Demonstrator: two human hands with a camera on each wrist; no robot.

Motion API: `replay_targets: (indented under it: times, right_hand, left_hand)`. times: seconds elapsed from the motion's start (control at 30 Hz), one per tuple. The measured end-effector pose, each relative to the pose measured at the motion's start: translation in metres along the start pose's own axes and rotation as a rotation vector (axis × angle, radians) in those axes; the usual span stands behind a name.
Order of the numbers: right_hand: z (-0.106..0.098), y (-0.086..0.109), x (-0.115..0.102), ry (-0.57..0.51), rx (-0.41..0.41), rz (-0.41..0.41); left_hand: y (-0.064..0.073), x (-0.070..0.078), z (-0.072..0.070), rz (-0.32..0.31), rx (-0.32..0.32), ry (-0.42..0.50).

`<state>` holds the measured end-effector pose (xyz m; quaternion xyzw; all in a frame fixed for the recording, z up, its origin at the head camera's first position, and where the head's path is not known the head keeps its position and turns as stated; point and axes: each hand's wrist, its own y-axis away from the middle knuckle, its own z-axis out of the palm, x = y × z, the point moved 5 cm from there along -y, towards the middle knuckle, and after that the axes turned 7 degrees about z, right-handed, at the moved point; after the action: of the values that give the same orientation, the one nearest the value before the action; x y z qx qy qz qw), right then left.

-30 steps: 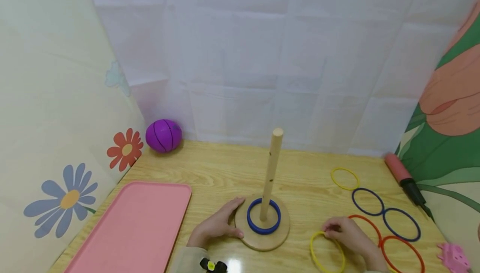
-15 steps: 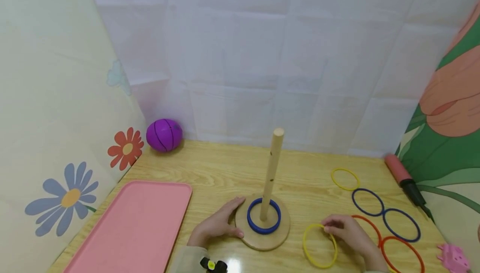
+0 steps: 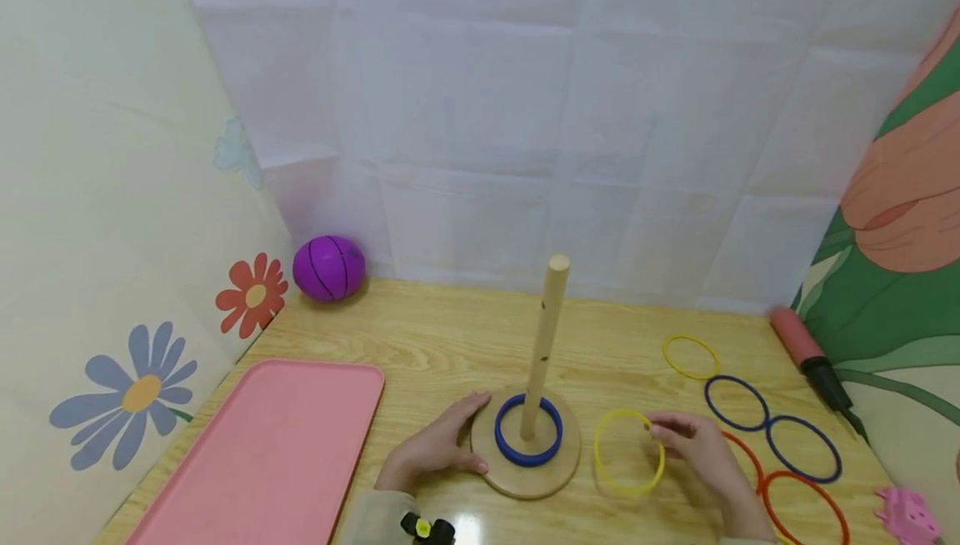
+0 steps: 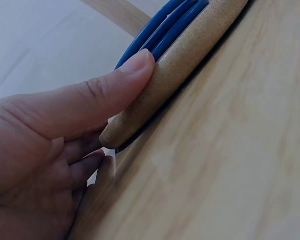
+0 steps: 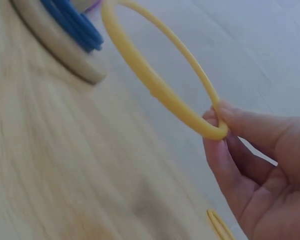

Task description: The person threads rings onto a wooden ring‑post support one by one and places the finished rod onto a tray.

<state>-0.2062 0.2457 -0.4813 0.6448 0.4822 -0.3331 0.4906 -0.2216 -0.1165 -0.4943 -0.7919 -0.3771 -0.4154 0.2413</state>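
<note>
My left hand [image 3: 435, 449] holds the left edge of the round wooden base [image 3: 525, 482] of a ring-toss stand. Its thumb lies on top of the rim, and its other fingers are at the side, partly hidden. From the base rises a wooden peg [image 3: 543, 345], with stacked blue rings [image 3: 527, 460] around its foot. To the right, my right hand [image 3: 701, 449] pinches a yellow ring [image 3: 597, 449] between thumb and fingers. In the right wrist view this yellow ring [image 5: 155, 90] is tilted, raised off the table and apart from the base.
On the right lie another yellow ring [image 3: 665, 351], two blue rings [image 3: 767, 412] and two red rings [image 3: 846, 520]. Beyond them are a pink-and-black pump [image 3: 810, 357] and a pink toy [image 3: 907, 514]. A pink tray [image 3: 270, 453] and a purple ball [image 3: 328, 268] are left.
My right hand has lifted the yellow ring and brought it slightly up and leftward, nearer the stand. My left hand has stayed on the base.
</note>
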Motion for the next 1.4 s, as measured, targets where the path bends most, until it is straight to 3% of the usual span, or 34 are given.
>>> replay_targets:
  times: [0.2, 0.37, 0.6, 0.73, 0.9, 1.2, 1.4]
  right_hand:
    - [-0.002, 0.001, -0.015, -0.096, 0.064, 0.013]
    - [-0.001, 0.004, -0.036, -0.208, 0.080, -0.032]
    - [-0.002, 0.013, -0.073, -0.222, 0.104, -0.096]
    - [-0.004, 0.022, -0.097, -0.256, 0.128, -0.159]
    - [-0.007, 0.034, -0.126, -0.395, 0.130, -0.263]
    - [-0.013, 0.054, -0.169, -0.642, 0.071, -0.463]
    - [-0.010, 0.065, -0.193, -0.808, -0.062, -0.615]
  left_hand:
    - [-0.001, 0.000, 0.001, -0.004, -0.002, 0.013]
    - [-0.001, 0.000, 0.001, -0.008, 0.000, 0.024]
    - [0.000, 0.000, 0.001, -0.018, 0.000, 0.023]
    - [0.000, 0.001, 0.000, -0.028, -0.003, 0.030]
    - [0.000, 0.000, 0.000, -0.034, -0.003, 0.027]
    - [0.001, -0.002, 0.000, -0.054, -0.007, 0.040]
    - [0.000, -0.001, -0.001, -0.062, -0.009, 0.045]
